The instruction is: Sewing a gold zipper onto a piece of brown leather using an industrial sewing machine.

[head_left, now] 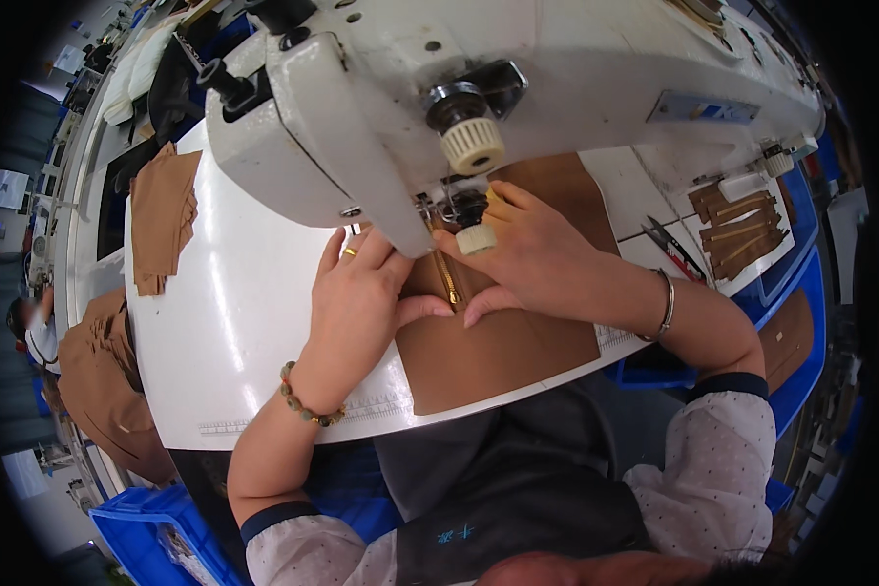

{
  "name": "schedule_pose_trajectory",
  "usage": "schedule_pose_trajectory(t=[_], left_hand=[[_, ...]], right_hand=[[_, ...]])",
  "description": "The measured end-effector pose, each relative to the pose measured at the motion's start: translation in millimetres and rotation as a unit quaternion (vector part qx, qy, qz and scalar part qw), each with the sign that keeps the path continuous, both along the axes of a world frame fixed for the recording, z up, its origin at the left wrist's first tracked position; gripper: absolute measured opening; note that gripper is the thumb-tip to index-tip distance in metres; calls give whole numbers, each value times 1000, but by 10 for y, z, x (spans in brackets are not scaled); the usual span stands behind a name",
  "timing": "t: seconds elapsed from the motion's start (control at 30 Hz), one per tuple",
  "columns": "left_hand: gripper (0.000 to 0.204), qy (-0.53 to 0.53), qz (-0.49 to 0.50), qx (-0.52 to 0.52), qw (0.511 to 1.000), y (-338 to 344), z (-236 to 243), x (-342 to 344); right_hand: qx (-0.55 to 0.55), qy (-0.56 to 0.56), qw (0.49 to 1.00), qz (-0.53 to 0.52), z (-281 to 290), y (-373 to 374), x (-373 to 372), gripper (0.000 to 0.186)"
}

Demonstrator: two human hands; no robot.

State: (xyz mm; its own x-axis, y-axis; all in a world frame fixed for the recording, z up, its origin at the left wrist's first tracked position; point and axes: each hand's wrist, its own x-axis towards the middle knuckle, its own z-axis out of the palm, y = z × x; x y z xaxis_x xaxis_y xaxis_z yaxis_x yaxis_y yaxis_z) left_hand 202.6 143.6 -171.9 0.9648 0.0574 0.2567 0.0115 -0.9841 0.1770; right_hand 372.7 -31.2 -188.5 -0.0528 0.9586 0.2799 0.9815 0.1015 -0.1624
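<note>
A brown leather-like panel (518, 356) lies flat on the white sewing table under the head of a sewing machine (332, 146). A gold-toothed zipper (446, 281) with its pull toward me runs along the panel to the needle area. My left hand (356, 298) rests left of the zipper, fingers stretched toward the machine, thumb on the panel beside the pull; the machine head hides some fingertips. On the other side my right hand (523, 249) presses on the panel, forefinger near the presser foot, thumb stretched out by the pull. Both hands are open, lying on the work.
Brown cut pieces (164, 220) are stacked at the table's left. Scissors (676, 249) and brown zipper strips (742, 230) lie at the right. Blue bins (161, 518) stand below the table edge. More brown material (112, 386) hangs at the left. Another person (41, 337) is far left.
</note>
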Motion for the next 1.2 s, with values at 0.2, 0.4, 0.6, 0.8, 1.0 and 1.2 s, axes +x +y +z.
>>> schedule_pose_trajectory(t=[0.2, 0.4, 0.6, 0.8, 1.0, 1.2], left_hand=[[73, 21, 13, -25, 999, -1, -13, -8], [73, 7, 11, 6, 1000, -4, -24, -11], [76, 13, 3, -6, 1000, 30, -43, -13], [64, -3, 16, -82, 996, -98, -94, -169], [56, -21, 13, -134, 991, -234, -161, -333], [63, -12, 1, -95, 995, -273, -142, -307]], right_hand=[[8, -4, 1000, -3, -12, 17, 4, 78], [17, -3, 1000, 2, -42, 19, 21, 76], [33, 12, 999, 3, -29, 36, 32, 77], [17, -6, 1000, -26, 69, -111, -139, 67], [59, 31, 998, -5, 60, -189, -237, 55], [66, 21, 998, -2, 73, -169, -245, 55]])
